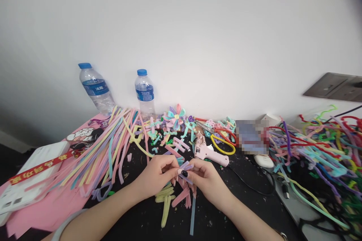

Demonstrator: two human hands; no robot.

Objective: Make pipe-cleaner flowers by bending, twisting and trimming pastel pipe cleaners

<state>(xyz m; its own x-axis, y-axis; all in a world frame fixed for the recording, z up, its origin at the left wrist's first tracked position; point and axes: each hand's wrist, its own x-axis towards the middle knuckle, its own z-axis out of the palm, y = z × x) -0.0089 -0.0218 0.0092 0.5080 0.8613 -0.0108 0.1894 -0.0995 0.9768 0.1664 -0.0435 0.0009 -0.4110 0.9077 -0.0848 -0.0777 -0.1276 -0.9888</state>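
Lilac strips (186,165): head view, at the dial's centre, pinched between the two hands above the counter (213,229); exact number hidden by the fingers.
Left hand (160,175): at 9 o'clock of the lilac strips; thumb and forefinger drawn together on them, no visible gap.
Right hand (208,180): at 3 o'clock of the strips; fingers closed on them, one dark-painted nail uppermost.
Yellow pieces (164,203): small cluster at 7 o'clock, on the counter.
Pink pieces (185,197): at 6 o'clock, just below the hands.
Translucent stick (192,216): close to 6 o'clock, pointing down.
Glue gun (210,154): pale pink, at 2 o'clock, lying on its side.
Scissors (223,145): yellow-handled, 2 o'clock, just beyond the glue gun.
Flower (175,116): multicoloured petals, 12 o'clock.
Bottles (145,92): two, blue-capped, at 10 and 11 o'clock; the farther-left one tilted.
Long strips (107,152): pastel bundle, 9 to 10 o'clock.
Coloured tangle (328,158): 3 o'clock.
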